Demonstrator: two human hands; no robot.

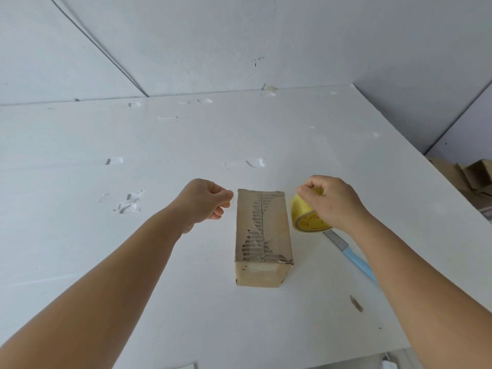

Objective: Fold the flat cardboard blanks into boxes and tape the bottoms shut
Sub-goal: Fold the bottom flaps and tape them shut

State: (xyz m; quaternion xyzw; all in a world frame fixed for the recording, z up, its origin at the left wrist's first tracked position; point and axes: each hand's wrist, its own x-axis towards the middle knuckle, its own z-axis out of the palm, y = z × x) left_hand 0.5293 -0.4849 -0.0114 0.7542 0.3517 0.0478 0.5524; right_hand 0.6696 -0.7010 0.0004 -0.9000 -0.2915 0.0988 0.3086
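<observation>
One cardboard box (263, 235) is already folded into shape and stands near the middle of the white counter (133, 262), with its closed flaps turned upward and the centre seam running away from the viewer. The surface along that seam is torn, with the corrugated ribbing showing through, and no clear strip of fresh tape can be made out over it; a pale patch on the near end face may be old tape or a label. So the folding looks done for this box, while taping its bottom appears to be just starting or about to start. The right hand (332, 203), just right of the box's far end, has its fingers curled over a yellow tape roll (303, 217), holding it beside the box. The left hand (205, 201), just left of the box's far corner, has its fingers curled together with thumb against forefinger, as if pinching a tape end; whether a transparent strip actually spans between the two hands cannot be told. A blue-handled knife (351, 255) lies on the counter right of the box, under the right forearm. More cardboard pieces (471, 179), well right of the box beyond the counter's edge, suggest further blanks remain.
</observation>
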